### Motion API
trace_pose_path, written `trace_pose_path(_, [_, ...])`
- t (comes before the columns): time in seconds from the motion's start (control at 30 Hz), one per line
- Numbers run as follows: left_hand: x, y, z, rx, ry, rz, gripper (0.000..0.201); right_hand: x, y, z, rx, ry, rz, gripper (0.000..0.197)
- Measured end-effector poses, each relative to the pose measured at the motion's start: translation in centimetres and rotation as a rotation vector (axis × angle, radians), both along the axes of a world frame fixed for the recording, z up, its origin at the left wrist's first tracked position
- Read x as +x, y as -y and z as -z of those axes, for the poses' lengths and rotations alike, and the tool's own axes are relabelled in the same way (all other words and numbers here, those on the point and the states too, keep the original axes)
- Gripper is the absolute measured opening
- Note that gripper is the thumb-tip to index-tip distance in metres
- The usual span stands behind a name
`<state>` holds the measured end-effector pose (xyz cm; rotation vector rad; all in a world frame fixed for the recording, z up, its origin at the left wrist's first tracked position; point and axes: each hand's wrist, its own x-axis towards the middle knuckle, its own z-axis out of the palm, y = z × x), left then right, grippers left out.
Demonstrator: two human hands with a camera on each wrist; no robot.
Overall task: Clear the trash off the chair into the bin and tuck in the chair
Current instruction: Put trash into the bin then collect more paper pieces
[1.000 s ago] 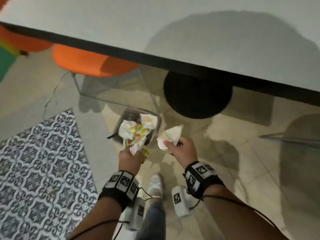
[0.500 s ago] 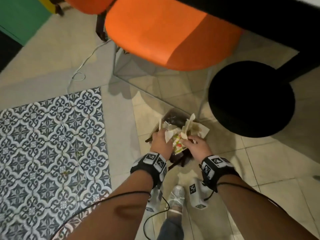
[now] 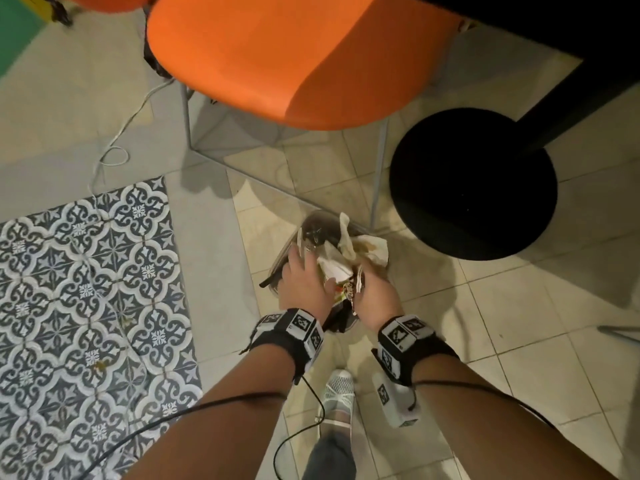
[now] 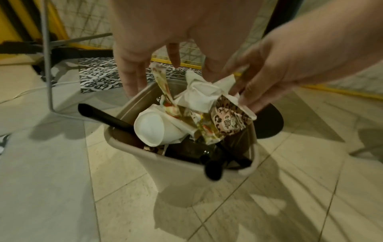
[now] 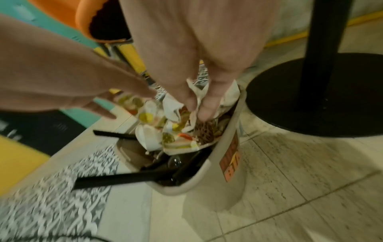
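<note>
Presently both hands are over the bin [image 4: 186, 165], which stands on the tiled floor [image 3: 502, 306] just beside the black round table base [image 3: 474, 181]; the left hand [image 3: 304, 282] is released, its fingers [image 4: 130, 72] straight and spread above the near rim, holding nothing; the right hand [image 3: 375, 292] presses down into the contents, its fingertips [image 5: 207, 111] buried in a crumpled white napkin [image 4: 199, 96]; whether it grasps that paper or merely pushes it cannot be told. Inside the bin lie a white paper cup [image 4: 151, 129] on its side, a colourful printed wrapper [image 5: 176, 140] and a leopard-patterned wrapper [image 4: 228, 121]; black sticks [image 5: 124, 179] protrude over the rim at two points; the trash stands proud of the rim. An orange label [image 5: 231, 162] marks the bin's outer wall. Beyond the bin, the orange chair [image 3: 294, 53] stands with its seat partly under the dark table edge [image 3: 588, 26]; a patterned tile panel [image 3: 86, 289] lies to the left; a white cable [image 3: 114, 147] trails across the floor.
</note>
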<state>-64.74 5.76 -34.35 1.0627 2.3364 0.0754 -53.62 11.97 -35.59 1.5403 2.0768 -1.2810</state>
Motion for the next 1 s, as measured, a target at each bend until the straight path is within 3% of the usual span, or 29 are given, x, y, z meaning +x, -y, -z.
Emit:
trace_pose_path(0.07, [0.0,0.1,0.9,0.005,-0.025,0.138,0.069,-0.2,0.3,0.0,0.065,-0.033,-0.071,0.089])
trace_pose_path(0.17, [0.2,-0.1,2.4,-0.156,-0.007,0.282,0.064,-1.0,1.0,0.9,0.084,0.065,-0.332,0.1])
trace_pose_path(0.3, [0.0,0.7,4.8,-0.367,0.12,0.243,0.062,-1.9,1.2,2.5,0.032,0.168,-0.457,0.097])
trace_pose_path(0.43, [-0.8,1.7,6.3,-0.449,0.102,0.277,0.062,-2.8,0.7,3.5,0.028,0.216,-0.531,0.084])
trace_pose_path(0.67, [-1.1,0.6,4.0,-0.376,0.161,0.18,0.059,-1.8,-1.2,3.1,0.019,0.115,-0.436,0.068])
trace_pose_path(0.83, [-0.2,-0.7,0.3,-0.469,0.071,0.222,0.062,-0.5,-1.4,-0.7,-0.012,0.032,-0.284,0.081])
trace_pose_path(1.0, [4.5,-2.4,-5.1,-0.475,0.005,0.3,0.071,5.5,-0.1,-5.5,0.026,-0.117,-0.091,0.071])
